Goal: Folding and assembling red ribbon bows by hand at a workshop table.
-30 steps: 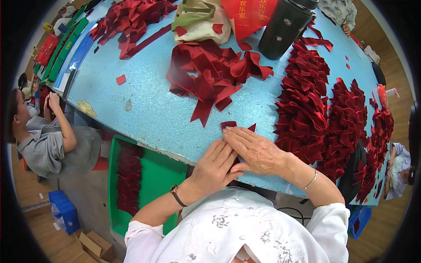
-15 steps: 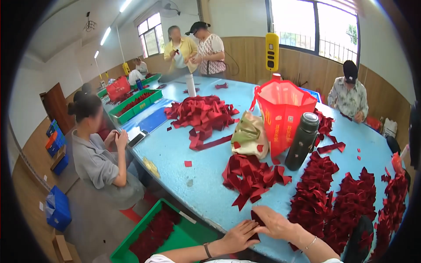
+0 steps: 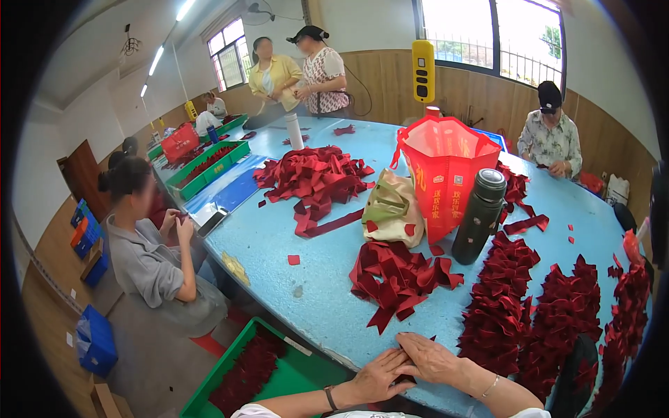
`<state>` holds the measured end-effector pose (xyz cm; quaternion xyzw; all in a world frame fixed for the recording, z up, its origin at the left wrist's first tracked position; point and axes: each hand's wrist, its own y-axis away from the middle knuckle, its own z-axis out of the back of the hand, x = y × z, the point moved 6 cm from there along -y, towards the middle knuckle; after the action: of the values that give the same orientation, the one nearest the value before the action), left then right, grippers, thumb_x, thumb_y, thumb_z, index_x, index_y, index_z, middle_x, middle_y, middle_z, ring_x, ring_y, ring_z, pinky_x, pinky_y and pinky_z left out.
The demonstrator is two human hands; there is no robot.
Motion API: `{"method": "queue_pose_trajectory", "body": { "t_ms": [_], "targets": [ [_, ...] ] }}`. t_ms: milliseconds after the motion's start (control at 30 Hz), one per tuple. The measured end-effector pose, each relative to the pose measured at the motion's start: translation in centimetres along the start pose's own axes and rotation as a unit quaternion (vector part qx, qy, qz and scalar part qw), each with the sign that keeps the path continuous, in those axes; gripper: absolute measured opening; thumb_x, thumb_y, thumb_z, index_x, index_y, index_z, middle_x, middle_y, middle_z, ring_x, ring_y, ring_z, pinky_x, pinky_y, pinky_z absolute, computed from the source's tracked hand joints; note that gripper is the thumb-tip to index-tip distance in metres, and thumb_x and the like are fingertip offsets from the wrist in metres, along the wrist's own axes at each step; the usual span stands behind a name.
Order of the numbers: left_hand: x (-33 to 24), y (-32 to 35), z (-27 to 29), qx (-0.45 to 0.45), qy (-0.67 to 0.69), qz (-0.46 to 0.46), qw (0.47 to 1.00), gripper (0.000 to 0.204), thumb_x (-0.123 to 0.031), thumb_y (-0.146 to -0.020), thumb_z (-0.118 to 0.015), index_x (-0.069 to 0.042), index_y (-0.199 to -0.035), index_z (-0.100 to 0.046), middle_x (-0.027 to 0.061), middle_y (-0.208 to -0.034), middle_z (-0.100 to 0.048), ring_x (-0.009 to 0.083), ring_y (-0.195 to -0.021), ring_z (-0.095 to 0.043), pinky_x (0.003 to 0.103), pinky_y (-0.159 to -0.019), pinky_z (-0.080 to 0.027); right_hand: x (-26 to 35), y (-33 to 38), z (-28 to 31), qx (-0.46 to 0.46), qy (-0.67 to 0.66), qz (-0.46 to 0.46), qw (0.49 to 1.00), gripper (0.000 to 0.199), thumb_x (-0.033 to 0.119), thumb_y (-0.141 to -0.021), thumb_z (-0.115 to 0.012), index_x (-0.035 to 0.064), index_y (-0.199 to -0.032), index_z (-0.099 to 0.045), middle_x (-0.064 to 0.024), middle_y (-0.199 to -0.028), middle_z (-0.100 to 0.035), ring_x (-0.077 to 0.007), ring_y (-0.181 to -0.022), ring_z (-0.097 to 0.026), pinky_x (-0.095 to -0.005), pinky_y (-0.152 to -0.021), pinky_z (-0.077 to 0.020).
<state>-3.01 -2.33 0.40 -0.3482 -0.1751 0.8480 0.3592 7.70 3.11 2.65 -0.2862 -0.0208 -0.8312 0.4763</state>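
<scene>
At the table's near edge my left hand (image 3: 378, 375) and my right hand (image 3: 430, 358) meet, fingers closed together. Between them is a dark red ribbon piece (image 3: 405, 380), mostly covered by the fingers, with a bit showing under my palms. How it is folded cannot be seen. Just beyond my hands lies a loose pile of red ribbon strips (image 3: 394, 279). To the right, long rows of dark red ribbon bows (image 3: 498, 306) are packed closely on the blue tabletop (image 3: 300, 272).
A green tray (image 3: 306, 362) with dark red pieces sits below the table edge, left of my arms. A dark thermos (image 3: 481, 217), red bag (image 3: 446, 188) and cream pouch (image 3: 397, 226) stand past the near pile. A larger ribbon heap (image 3: 313, 177) lies farther back. Co-workers surround the table.
My right hand's fingers have flattened down over my left fingers, hiding more of the ribbon piece. The whole view has shifted slightly.
</scene>
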Motion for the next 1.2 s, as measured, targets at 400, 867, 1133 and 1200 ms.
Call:
{"method": "queue_pose_trajectory", "body": {
  "t_ms": [400,867,1133,1200],
  "targets": [
    [-1.0,0.0,0.2,-0.014,-0.032,-0.018,0.999,0.052,-0.03,-0.077,-0.074,0.001,-0.115,-0.057,0.0148,-0.116,-0.057,0.0343,-0.108,-0.055,0.043,-0.094,-0.045,0.0,-0.1,1.2,-0.016,-0.059,-0.027,0.998,0.058,0.041,-0.093,-0.053,-0.0017,-0.129,-0.039,-0.0238,-0.123,-0.051,-0.039,-0.113,-0.051,-0.0412,-0.093,-0.0449],
    [-1.8,-0.9,1.1,-0.018,0.006,-0.014,1.0,0.052,-0.027,-0.075,-0.075,-0.002,-0.116,-0.054,0.0152,-0.12,-0.054,0.0369,-0.109,-0.054,0.042,-0.093,-0.045,0.2,1.2,-0.3,0.033,-0.093,-0.079,0.992,0.056,0.04,-0.092,-0.054,-0.0017,-0.127,-0.04,-0.0224,-0.119,-0.054,-0.0367,-0.112,-0.053,-0.0398,-0.093,-0.0452],
    [-0.5,0.0,0.2,0.011,0.037,0.01,0.999,0.039,-0.021,-0.076,-0.072,0.001,-0.105,-0.06,0.0181,-0.114,-0.057,0.0384,-0.107,-0.054,0.043,-0.093,-0.045,-2.4,-0.5,-2.6,0.002,-0.096,-0.119,0.988,0.054,0.041,-0.092,-0.053,-0.0002,-0.126,-0.046,-0.0223,-0.122,-0.054,-0.0367,-0.111,-0.054,-0.0412,-0.094,-0.0448],
    [-0.8,-0.8,0.7,0.01,0.021,-0.012,1.0,0.036,-0.021,-0.075,-0.069,0.004,-0.099,-0.061,0.0193,-0.108,-0.058,0.0373,-0.106,-0.053,0.044,-0.096,-0.043,-3.1,-1.2,-2.6,-0.025,-0.077,-0.125,0.989,0.052,0.039,-0.093,-0.052,0.002,-0.129,-0.048,-0.0218,-0.131,-0.051,-0.0356,-0.119,-0.051,-0.0397,-0.1,-0.0418]
  ]
}}
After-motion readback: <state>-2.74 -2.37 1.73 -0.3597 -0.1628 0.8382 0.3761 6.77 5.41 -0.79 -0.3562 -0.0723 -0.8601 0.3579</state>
